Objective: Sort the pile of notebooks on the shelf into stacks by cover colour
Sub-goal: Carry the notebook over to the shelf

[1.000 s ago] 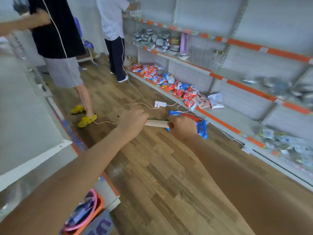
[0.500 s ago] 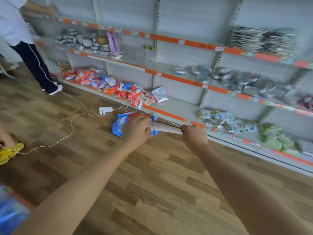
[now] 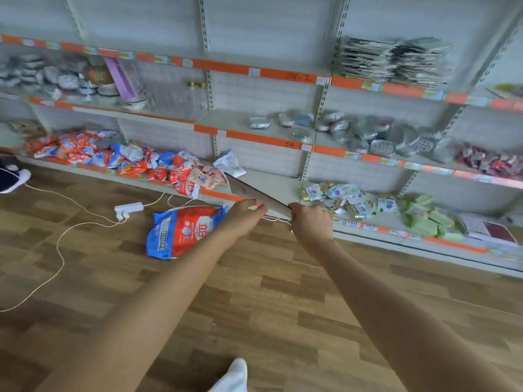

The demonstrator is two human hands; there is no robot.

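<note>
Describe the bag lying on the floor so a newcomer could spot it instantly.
Start at the wooden floor in front of the bottom shelf. The bag lies flat there, beside the white power strip and next to the left hand. Unlike the red-and-blue packets piled on the shelf, it is larger and alone on the floor.

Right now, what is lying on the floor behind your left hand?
A red and blue bag lies on the wooden floor. The left hand and wrist cover its right edge, so that part cannot be seen.
</note>
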